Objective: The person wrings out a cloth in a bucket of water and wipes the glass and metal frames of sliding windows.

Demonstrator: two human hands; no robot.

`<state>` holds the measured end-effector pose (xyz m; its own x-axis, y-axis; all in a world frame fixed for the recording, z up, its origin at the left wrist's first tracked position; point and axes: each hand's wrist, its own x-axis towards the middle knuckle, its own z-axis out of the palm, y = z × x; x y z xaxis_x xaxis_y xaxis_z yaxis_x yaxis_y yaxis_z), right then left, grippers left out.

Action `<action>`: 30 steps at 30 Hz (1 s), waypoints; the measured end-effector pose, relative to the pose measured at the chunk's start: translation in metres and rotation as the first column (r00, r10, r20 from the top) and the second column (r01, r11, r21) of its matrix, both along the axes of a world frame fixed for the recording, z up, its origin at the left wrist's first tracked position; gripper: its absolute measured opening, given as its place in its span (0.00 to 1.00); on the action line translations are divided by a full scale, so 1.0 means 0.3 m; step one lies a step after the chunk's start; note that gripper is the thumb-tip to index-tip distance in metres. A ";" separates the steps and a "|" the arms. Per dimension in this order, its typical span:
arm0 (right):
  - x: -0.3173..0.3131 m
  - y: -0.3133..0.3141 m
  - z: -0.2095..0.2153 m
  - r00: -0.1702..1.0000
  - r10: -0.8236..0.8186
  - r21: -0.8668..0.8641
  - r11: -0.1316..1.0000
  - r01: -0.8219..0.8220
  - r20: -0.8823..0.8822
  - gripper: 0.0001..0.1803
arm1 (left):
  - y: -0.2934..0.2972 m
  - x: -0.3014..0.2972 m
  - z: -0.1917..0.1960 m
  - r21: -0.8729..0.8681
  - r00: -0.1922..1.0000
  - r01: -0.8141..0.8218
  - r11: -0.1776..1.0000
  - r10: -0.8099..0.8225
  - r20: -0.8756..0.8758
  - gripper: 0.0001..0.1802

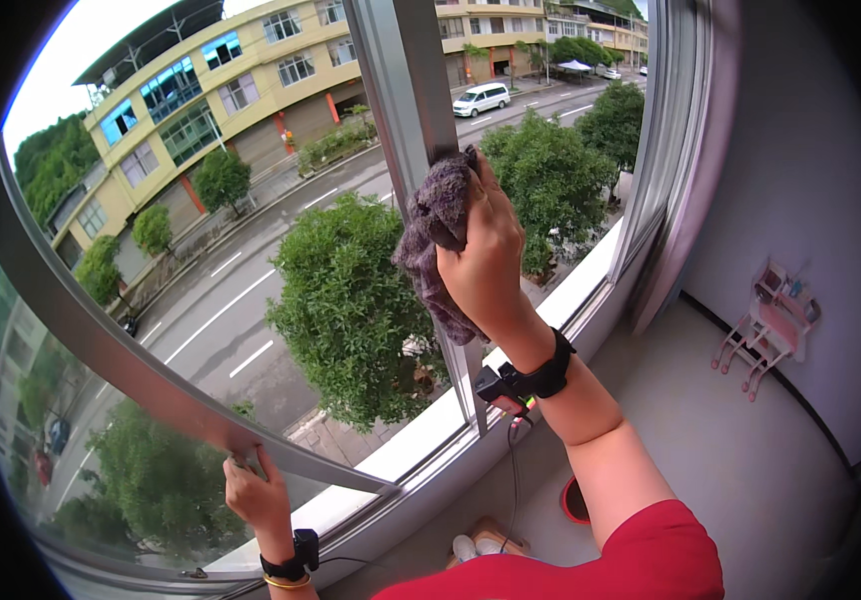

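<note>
Your right hand (488, 250) clutches the cloth (421, 242) against the post (421, 90) at 12 o'clock; left hand (259, 500) grips the sash (136, 380) at 7. Wiping looks underway; can't tell what's done or left.

Purple and Red Against Silver-Grey

From my distant place, I see mottled purple-brown, textured fabric cloth (425, 264), plain silver-grey, long metal window post (398, 95), solid red, fabric sleeve (656, 548), golden, thin, round bracelet (286, 582), and pale pink, small, four-legged chair (781, 326).
</note>
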<state>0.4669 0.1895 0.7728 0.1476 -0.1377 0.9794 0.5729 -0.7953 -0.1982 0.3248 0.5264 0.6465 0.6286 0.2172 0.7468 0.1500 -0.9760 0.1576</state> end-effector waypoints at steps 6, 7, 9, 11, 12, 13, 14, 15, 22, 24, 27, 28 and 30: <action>0.004 0.051 0.135 0.999 0.012 -0.030 0.999 -0.011 0.047 0.33 | -0.090 0.057 0.030 0.013 0.990 0.134 0.991 -0.134 0.050 0.16; 0.012 0.046 0.076 0.998 0.022 -0.031 0.999 -0.021 0.060 0.33 | -0.111 0.071 0.030 -0.011 0.984 0.173 0.985 -0.172 0.035 0.15; -0.014 0.069 -0.110 0.999 0.015 -0.053 0.998 -0.017 -0.052 0.34 | -0.122 0.094 0.025 0.001 0.979 0.201 0.980 -0.201 0.035 0.15; -0.031 0.066 -0.281 0.988 0.024 -0.036 0.999 -0.030 -0.149 0.35 | -0.160 0.136 0.035 0.026 0.967 0.242 0.970 -0.244 0.076 0.14; -0.046 0.069 -0.276 0.989 0.018 -0.040 0.999 -0.024 -0.146 0.35 | -0.173 0.147 0.046 0.033 0.958 0.273 0.962 -0.274 0.080 0.14; -0.059 0.074 -0.265 0.982 0.014 -0.049 0.999 -0.023 -0.189 0.36 | -0.188 0.158 0.057 0.041 0.949 0.303 0.952 -0.305 0.085 0.14; -0.075 0.085 -0.239 0.973 0.013 -0.057 0.998 -0.026 -0.231 0.36 | -0.199 0.167 0.069 0.038 0.950 0.297 0.954 -0.300 0.091 0.14; -0.081 0.090 -0.201 0.975 0.010 -0.061 0.998 -0.024 -0.224 0.36 | -0.207 0.174 0.084 0.023 0.942 0.316 0.948 -0.317 0.113 0.15; -0.053 0.115 0.326 0.999 0.009 -0.120 0.993 -0.013 -0.037 0.33 | -0.254 0.208 0.117 0.086 0.910 0.381 0.921 -0.390 0.142 0.15; -0.032 0.123 0.460 0.999 -0.030 -0.133 0.990 0.035 0.036 0.31 | -0.267 0.222 0.102 0.087 0.902 0.390 0.917 -0.400 0.161 0.14; -0.016 0.133 0.657 0.998 -0.057 -0.165 0.985 0.058 0.010 0.25 | -0.278 0.236 0.076 0.105 0.902 0.383 0.918 -0.396 0.173 0.14; -0.009 0.138 0.724 0.995 -0.082 -0.164 0.982 0.089 0.048 0.24 | -0.285 0.243 0.066 0.100 0.904 0.384 0.918 -0.396 0.163 0.14; -0.017 0.135 0.872 0.994 -0.104 -0.143 0.984 0.105 0.013 0.17 | -0.305 0.261 0.056 0.087 0.892 0.414 0.906 -0.423 0.160 0.13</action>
